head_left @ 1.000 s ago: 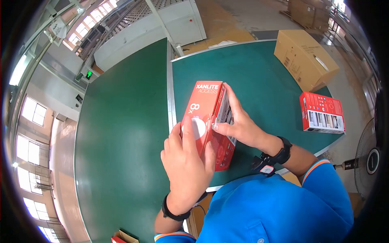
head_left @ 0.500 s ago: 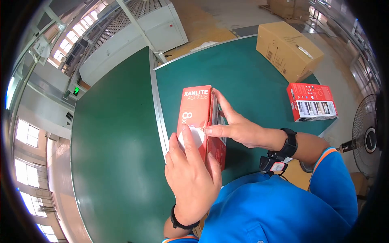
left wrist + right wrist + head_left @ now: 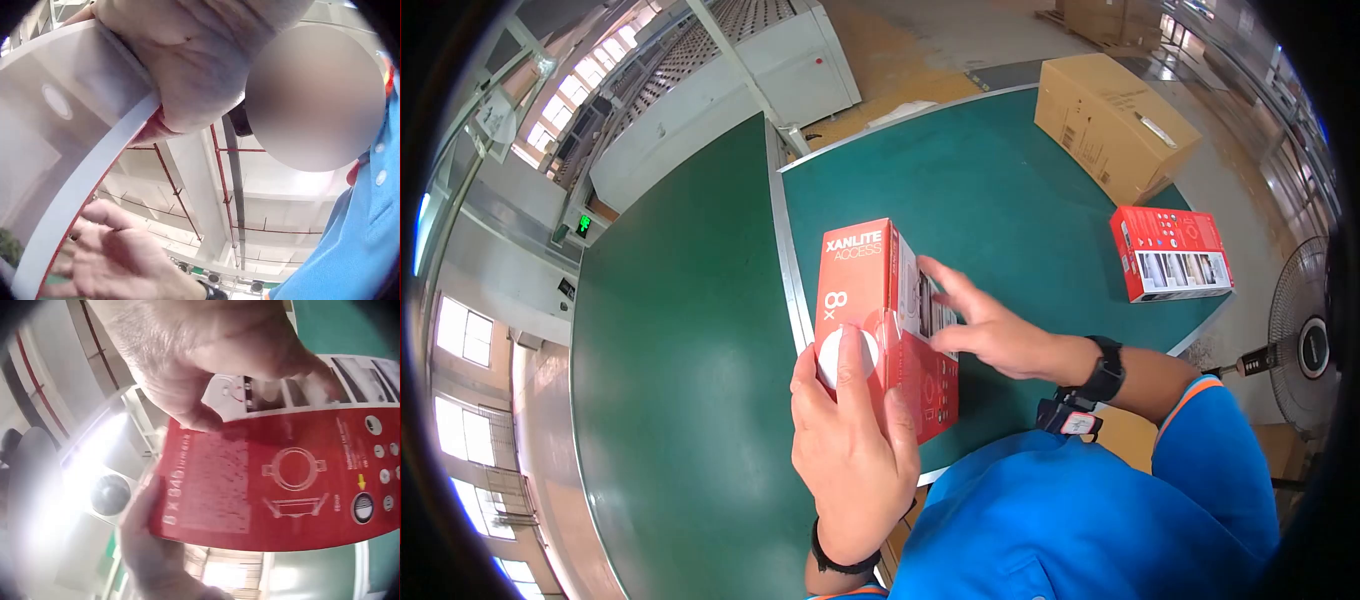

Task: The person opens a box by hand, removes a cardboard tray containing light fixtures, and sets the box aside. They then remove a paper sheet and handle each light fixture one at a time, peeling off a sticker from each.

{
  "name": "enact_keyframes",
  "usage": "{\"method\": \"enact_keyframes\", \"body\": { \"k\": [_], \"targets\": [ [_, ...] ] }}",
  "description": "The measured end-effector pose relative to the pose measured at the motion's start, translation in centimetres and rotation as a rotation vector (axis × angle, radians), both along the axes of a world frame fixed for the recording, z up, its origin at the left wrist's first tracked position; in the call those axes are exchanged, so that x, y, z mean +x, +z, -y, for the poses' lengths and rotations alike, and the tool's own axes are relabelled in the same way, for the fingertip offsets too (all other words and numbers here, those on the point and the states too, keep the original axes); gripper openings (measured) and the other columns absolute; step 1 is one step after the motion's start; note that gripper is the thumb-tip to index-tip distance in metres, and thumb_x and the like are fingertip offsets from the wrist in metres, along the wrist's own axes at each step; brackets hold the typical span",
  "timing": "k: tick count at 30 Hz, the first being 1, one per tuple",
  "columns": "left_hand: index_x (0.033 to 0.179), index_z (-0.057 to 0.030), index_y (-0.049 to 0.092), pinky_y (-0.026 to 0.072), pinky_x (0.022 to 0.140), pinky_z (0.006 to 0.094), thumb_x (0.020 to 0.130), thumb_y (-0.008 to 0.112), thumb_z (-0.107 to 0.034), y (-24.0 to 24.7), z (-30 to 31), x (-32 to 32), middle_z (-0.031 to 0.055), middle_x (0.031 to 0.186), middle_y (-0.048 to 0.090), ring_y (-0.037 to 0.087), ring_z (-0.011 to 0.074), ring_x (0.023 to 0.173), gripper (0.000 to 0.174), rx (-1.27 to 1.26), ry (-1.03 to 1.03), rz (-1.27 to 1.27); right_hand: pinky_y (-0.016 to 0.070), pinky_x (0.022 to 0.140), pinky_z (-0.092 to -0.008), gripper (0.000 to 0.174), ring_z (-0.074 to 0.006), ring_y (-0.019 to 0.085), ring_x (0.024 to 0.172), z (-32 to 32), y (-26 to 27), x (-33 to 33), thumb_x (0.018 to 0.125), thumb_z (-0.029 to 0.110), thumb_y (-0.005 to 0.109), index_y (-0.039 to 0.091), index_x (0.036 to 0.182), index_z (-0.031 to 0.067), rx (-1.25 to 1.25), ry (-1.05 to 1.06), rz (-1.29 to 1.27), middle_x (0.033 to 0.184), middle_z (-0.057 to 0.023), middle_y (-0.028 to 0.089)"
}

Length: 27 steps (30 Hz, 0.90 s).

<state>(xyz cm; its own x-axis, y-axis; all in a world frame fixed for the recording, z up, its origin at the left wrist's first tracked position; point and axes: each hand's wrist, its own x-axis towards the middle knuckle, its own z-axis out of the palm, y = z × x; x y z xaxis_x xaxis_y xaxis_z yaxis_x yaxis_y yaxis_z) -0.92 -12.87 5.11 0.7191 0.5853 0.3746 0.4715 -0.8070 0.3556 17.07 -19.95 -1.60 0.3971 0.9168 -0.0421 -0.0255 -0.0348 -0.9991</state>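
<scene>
A red XANLITE box (image 3: 858, 275) stands tilted over the green table. My left hand (image 3: 852, 455) grips it from the near side, fingers across the face with the white circle, thumb along the edge. My right hand (image 3: 1005, 338) is at the box's right side, thumb and fingers apart. In the right wrist view the right hand (image 3: 219, 344) is over the red printed side (image 3: 294, 481); whether its fingertips touch is unclear. The left hand (image 3: 150, 544) holds the box's end there. In the left wrist view the box's side (image 3: 62, 125) hides the left fingertips.
A brown carton (image 3: 1110, 125) and a second red box (image 3: 1175, 255) are on the table's right part. A metal strip (image 3: 793, 270) divides the green surface (image 3: 680, 330). Beyond the right edge is a black fan (image 3: 1305, 330).
The box has shifted left and slightly toward the body, with the left hand on it. My right hand has moved off the box's upper edge and down its right side.
</scene>
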Motion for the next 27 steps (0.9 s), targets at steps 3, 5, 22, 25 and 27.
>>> {"method": "enact_keyframes", "body": {
  "k": [3, 5, 22, 25, 27],
  "targets": [
    [0.136, -0.0034, 0.047, 0.0513, 0.081, 0.0433, 0.087, 0.058, -0.016, 0.1, -0.5, -0.3, 0.0239, 0.128, 0.048, 0.058, 0.0388, 0.107, 0.052, 0.018, -0.036, 0.0, 0.0268, 0.113, -0.0435, 0.076, -0.0369, 0.029, 0.137, 0.0, 1.3, 1.8, 0.073, 0.005, 0.064, 0.035, 0.143, 0.0053, 0.212, -0.018, 0.463, 0.146, -0.0201, 0.031],
    [0.134, -0.0018, 0.048, 0.0503, 0.084, 0.0439, 0.083, 0.064, -0.015, 0.2, -1.7, -0.9, 0.0272, 0.128, 0.047, 0.057, 0.0408, 0.106, 0.055, -0.083, -0.109, 0.016, 0.0279, 0.113, -0.0436, 0.069, -0.037, 0.032, 0.134, -0.6, 1.7, 2.8, 0.074, 0.003, 0.064, 0.041, 0.139, 0.0059, 0.295, -0.131, 0.604, 0.143, -0.0189, 0.035],
    [0.096, -0.0024, 0.067, 0.053, 0.077, 0.0422, 0.075, 0.076, -0.01, 1.2, 0.5, 1.2, 0.0182, 0.099, 0.066, 0.067, 0.0369, 0.091, 0.024, 0.201, -0.022, 0.053, 0.0471, 0.094, -0.041, 0.043, -0.0309, 0.051, 0.117, 1.1, 1.9, 1.2, 0.065, 0.005, 0.077, 0.066, 0.106, 0.0159, 0.583, -0.268, 1.347, 0.123, -0.0062, 0.059],
    [0.09, -0.0032, 0.069, 0.0547, 0.073, 0.0424, 0.075, 0.075, -0.007, 1.2, 0.8, 1.4, 0.0203, 0.099, 0.066, 0.067, 0.0395, 0.09, 0.016, 0.194, -0.028, 0.102, 0.0487, 0.091, -0.0396, 0.043, -0.0294, 0.054, 0.112, 0.7, 1.0, 1.4, 0.064, 0.006, 0.077, 0.066, 0.105, 0.0133, 0.708, -0.224, 1.253, 0.118, -0.0051, 0.061],
    [0.09, -0.0035, 0.069, 0.0546, 0.069, 0.0388, 0.077, 0.074, -0.005, 1.0, 0.3, 1.4, 0.019, 0.099, 0.065, 0.068, 0.0346, 0.084, 0.014, 0.173, -0.05, 0.147, 0.0499, 0.089, -0.0385, 0.041, -0.0283, 0.056, 0.107, 0.6, 1.1, 1.3, 0.063, 0.005, 0.075, 0.066, 0.103, 0.0097, 0.751, -0.238, 1.259, 0.114, -0.0056, 0.062]
  ]
}}
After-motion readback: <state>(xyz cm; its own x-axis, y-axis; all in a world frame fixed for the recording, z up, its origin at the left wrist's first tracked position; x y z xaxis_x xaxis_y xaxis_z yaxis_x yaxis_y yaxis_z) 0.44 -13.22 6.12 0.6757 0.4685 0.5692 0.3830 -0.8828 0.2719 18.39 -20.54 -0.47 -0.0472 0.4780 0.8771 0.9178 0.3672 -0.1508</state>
